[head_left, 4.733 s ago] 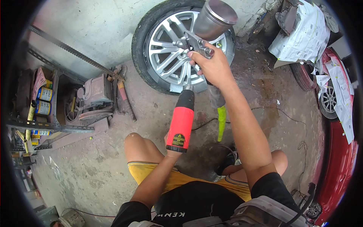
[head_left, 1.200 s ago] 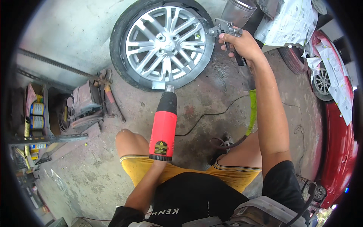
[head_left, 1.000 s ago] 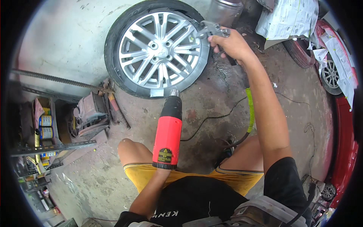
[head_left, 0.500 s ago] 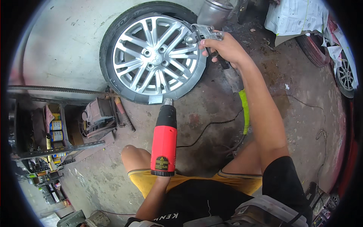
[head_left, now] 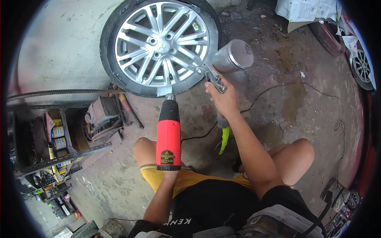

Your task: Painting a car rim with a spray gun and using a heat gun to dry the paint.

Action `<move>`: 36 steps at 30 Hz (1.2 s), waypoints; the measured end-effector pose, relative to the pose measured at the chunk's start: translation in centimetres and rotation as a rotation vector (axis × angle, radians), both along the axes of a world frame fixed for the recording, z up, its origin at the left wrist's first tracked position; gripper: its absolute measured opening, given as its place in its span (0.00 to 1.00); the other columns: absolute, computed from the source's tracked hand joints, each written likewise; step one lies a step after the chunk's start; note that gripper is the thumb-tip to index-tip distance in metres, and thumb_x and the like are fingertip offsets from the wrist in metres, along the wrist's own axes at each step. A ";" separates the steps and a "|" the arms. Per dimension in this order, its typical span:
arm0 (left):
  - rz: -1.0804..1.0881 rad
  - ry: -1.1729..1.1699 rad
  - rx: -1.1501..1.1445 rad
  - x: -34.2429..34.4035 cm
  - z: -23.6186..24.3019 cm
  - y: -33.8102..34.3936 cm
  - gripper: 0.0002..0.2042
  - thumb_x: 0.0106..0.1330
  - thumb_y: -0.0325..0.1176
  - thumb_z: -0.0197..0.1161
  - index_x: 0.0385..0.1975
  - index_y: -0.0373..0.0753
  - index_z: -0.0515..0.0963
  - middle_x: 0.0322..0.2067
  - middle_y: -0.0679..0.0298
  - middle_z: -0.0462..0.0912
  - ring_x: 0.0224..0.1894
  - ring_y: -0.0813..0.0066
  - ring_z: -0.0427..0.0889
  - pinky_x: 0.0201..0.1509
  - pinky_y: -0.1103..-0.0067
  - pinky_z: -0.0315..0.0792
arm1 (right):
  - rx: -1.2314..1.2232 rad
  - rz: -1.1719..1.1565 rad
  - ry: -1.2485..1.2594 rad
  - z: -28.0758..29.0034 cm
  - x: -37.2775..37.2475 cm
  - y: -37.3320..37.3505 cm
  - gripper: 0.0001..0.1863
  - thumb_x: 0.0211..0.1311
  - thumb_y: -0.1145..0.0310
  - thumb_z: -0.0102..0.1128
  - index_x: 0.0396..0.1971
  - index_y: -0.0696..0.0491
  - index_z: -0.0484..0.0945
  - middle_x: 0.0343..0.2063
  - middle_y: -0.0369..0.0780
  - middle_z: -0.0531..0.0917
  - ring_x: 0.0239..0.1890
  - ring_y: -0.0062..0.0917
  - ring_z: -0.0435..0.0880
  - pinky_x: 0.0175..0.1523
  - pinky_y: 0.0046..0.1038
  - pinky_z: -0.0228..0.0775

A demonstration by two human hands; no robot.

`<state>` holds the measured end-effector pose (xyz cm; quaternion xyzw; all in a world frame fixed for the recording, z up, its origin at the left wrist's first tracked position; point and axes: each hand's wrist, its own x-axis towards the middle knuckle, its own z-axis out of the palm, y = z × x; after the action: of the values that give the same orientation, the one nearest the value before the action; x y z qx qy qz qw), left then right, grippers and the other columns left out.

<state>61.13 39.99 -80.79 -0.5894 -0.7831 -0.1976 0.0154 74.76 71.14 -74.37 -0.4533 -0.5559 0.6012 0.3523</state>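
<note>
Wheel (head_left: 162, 47) fills top centre, at the foot of the wall (head_left: 59, 51), tyre top cut off by the frame. Main change: the spray gun (head_left: 214, 79) drops from the wheel's right side to its lower right, right forearm drawn in nearer the body. Cup (head_left: 232, 56) now shows whole, tilted, beside the tyre. Meaning, as judged: work shifts to the lower-right spokes; both tools point at the wheel's lower half. Nozzle overlaps the rim; touching or apart, can't tell. Heat gun (head_left: 168, 139) stays aimed at the bottom edge, tip by the pale patch (head_left: 164, 91).

Right hand (head_left: 225, 100): fingers wrapped round the spray gun. Left hand (head_left: 171, 173): gripping the heat gun from beneath, fingers hidden behind its body.

Floor (head_left: 317, 119): worn concrete, blotchy, brown stain (head_left: 291, 99) at right. Room: dark metal rack (head_left: 85, 152) at left, white printed paper (head_left: 307, 8) upper right, spare tyre (head_left: 327, 39) under it, red-handled tool (head_left: 129, 109) leaning near the rack, labelled cans (head_left: 59, 137) inside, green sleeve (head_left: 224, 141) below the right hand, thin cord (head_left: 303, 83) across the concrete.
</note>
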 end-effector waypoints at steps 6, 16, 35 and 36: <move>0.118 -0.432 -0.016 -0.7 2.4 0.0 0.11 0.69 0.30 0.64 0.49 0.37 0.80 0.42 0.54 0.83 0.46 0.55 0.82 0.49 0.66 0.74 | -0.158 -0.149 0.058 1.0 0.7 -3.5 0.30 0.64 0.69 0.65 0.67 0.46 0.73 0.46 0.42 0.87 0.40 0.20 0.81 0.51 0.27 0.74; 0.124 -0.363 0.133 -3.0 -0.6 -1.5 0.08 0.71 0.34 0.61 0.39 0.36 0.78 0.29 0.61 0.77 0.32 0.66 0.77 0.37 0.69 0.71 | 0.439 -0.114 -0.249 0.7 -5.0 -12.4 0.25 0.64 0.68 0.66 0.62 0.51 0.77 0.45 0.50 0.86 0.45 0.37 0.87 0.51 0.36 0.77; 0.065 -0.475 0.002 -3.7 -5.1 -2.9 0.20 0.64 0.27 0.60 0.57 0.40 0.78 0.54 0.48 0.80 0.58 0.44 0.75 0.66 0.55 0.65 | 0.587 -0.085 -0.446 3.1 -10.1 -15.7 0.16 0.64 0.63 0.66 0.48 0.54 0.82 0.33 0.53 0.83 0.36 0.52 0.83 0.42 0.49 0.74; 0.124 -0.701 -0.007 -3.5 -4.6 -2.1 0.18 0.66 0.28 0.60 0.56 0.39 0.78 0.52 0.49 0.80 0.56 0.46 0.76 0.64 0.57 0.67 | 0.545 -0.070 -0.395 3.6 -9.2 -15.6 0.20 0.65 0.64 0.65 0.55 0.52 0.79 0.38 0.53 0.84 0.40 0.49 0.84 0.46 0.45 0.75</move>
<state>57.60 37.88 -85.42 -0.4371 -0.7759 -0.3838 -0.2442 65.54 55.52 -70.77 -0.4690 -0.7377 0.3185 0.3666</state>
